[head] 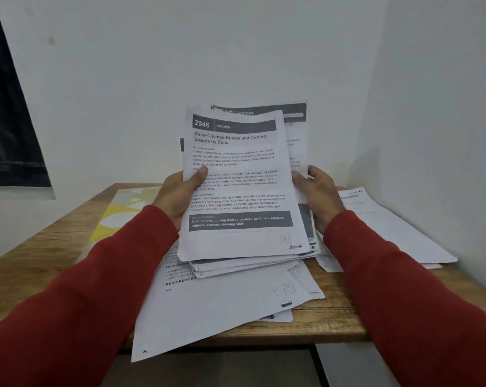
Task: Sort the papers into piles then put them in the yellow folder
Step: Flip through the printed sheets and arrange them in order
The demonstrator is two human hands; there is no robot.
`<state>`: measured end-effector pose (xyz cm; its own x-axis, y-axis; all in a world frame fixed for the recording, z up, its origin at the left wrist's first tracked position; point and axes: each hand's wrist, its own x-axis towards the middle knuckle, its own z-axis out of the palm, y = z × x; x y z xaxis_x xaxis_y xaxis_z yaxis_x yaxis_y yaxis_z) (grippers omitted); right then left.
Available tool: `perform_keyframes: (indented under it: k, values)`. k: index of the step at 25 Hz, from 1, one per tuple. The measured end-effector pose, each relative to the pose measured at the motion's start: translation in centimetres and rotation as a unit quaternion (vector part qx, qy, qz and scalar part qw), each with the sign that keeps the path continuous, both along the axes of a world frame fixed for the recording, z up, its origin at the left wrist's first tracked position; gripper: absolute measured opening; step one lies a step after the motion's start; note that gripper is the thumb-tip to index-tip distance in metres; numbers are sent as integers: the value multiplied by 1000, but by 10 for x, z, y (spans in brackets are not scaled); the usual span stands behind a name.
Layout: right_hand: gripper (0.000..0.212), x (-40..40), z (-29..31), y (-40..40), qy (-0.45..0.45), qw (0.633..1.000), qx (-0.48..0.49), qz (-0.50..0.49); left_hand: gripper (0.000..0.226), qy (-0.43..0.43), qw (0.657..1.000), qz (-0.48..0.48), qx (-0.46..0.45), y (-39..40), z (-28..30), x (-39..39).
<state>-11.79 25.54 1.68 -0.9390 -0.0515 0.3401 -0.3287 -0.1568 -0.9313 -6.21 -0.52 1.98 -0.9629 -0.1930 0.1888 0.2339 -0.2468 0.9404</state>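
Note:
I hold a stack of printed papers (237, 191) tilted up above the wooden table (55, 255). My left hand (180, 194) grips its left edge, thumb on the top sheet headed "2946 Kitchen". My right hand (318, 192) grips the right edge, where a rear sheet sticks out higher. The yellow folder (119, 213) lies flat on the table's left side, partly hidden by my left arm. Loose sheets (222, 305) lie under the stack and hang over the table's front edge. Another pile of papers (381, 222) sits at the right.
White walls close in behind and to the right of the table. A dark window (4, 129) is at the far left. The table's front edge (334, 335) runs below the loose sheets.

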Motion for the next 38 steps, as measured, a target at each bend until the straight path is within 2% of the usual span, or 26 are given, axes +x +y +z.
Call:
perform_keyframes:
  k: [2,3,5,6,7,8,10,13,17,21,24,27,28,31,35,38]
  values:
    - [11,-12,3,12,8,991,29,-127,14,23,1000,16,0,0,0,0]
    - [12,-15,5,21,10,982,10,-189,13,31,999,26,1,0,0,0]
    - [13,-14,14,44,4,951,-96,-294,11,43,998,50,2,-1,-1,-2]
    - [4,-14,17,56,-3,934,-160,-320,10,46,997,62,2,-2,-2,-3]
    - [16,-12,20,63,-14,920,-219,-326,10,46,996,75,1,-3,-3,-4]
    - [31,-11,20,68,-25,913,-258,-315,9,43,995,88,-1,-4,-4,-5]
    - [36,-8,20,66,-38,919,-276,-280,9,23,994,106,-5,-6,-6,-7]
    - [21,-5,22,54,-35,946,-207,-247,10,-13,992,122,-17,-12,-8,-11]
    - [8,-2,24,49,17,965,-107,-239,10,-34,990,120,-61,-15,-10,-13]
    - [16,2,9,21,57,984,71,-155,12,-18,994,96,-53,-4,-4,-7]
    - [20,2,-3,0,69,985,126,-91,29,8,997,66,-37,1,1,-2]
    - [23,-4,-11,-6,75,981,153,-95,57,23,999,2,-26,6,2,1]
    - [23,-5,-12,-7,72,981,155,-92,53,27,999,10,-35,8,0,1]
    - [31,-3,-12,-11,51,991,114,-38,13,49,995,69,-60,12,-2,-2]
    - [42,3,-3,-5,-15,998,14,60,13,72,997,30,-25,10,2,0]
    - [41,8,-2,-4,-4,995,-9,102,17,88,996,2,-5,12,7,5]
